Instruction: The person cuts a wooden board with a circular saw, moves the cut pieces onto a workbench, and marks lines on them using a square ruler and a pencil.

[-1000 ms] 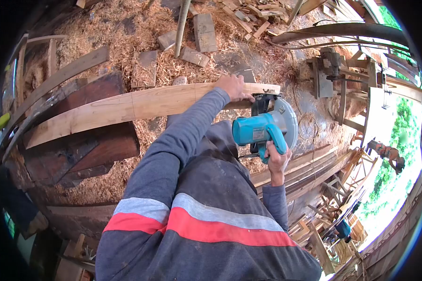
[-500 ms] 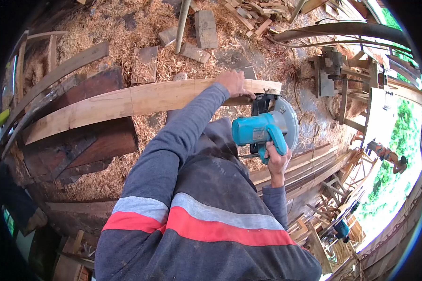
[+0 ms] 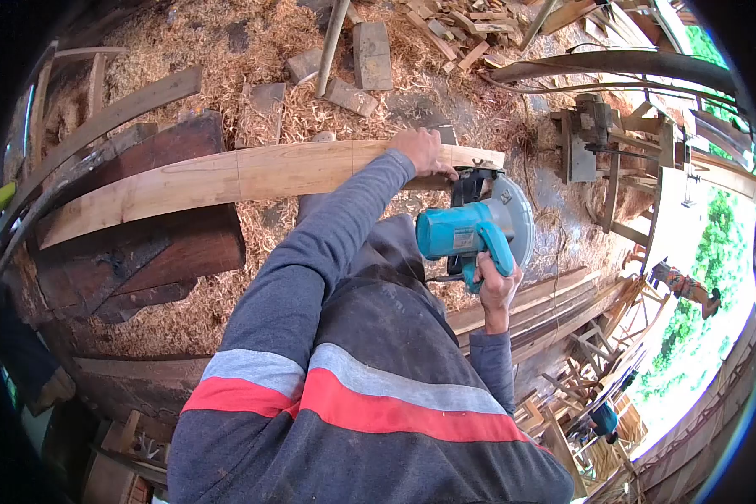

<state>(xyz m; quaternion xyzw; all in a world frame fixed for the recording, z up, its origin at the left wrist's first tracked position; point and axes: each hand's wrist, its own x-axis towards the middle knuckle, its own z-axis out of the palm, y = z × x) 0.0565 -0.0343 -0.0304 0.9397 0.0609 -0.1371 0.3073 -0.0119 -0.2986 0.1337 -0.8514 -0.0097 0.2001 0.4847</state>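
Observation:
A teal circular saw (image 3: pixel 455 233) with a pale round blade guard is in my right hand (image 3: pixel 497 286), fingers wrapped round its rear handle. Its black base meets the near edge of a long wooden board (image 3: pixel 298 167) close to the board's right end. My left hand (image 3: pixel 420 153) grips that board just left of the saw, fingers over the top face and thumb near the saw's base. Thin cross lines show on the board. The guard and base hide the blade.
Dark timber blocks (image 3: pixel 155 260) lie beneath the board's left part. Wood shavings (image 3: pixel 176 59) cover the ground, with loose blocks (image 3: pixel 372 57) and a slanted pole (image 3: pixel 332 49) beyond. A machine on a stand (image 3: pixel 592 126) is at right. Other people (image 3: pixel 685 284) are farther off.
The view has shifted very slightly. Both hands, the saw and the board keep nearly the same positions relative to each other.

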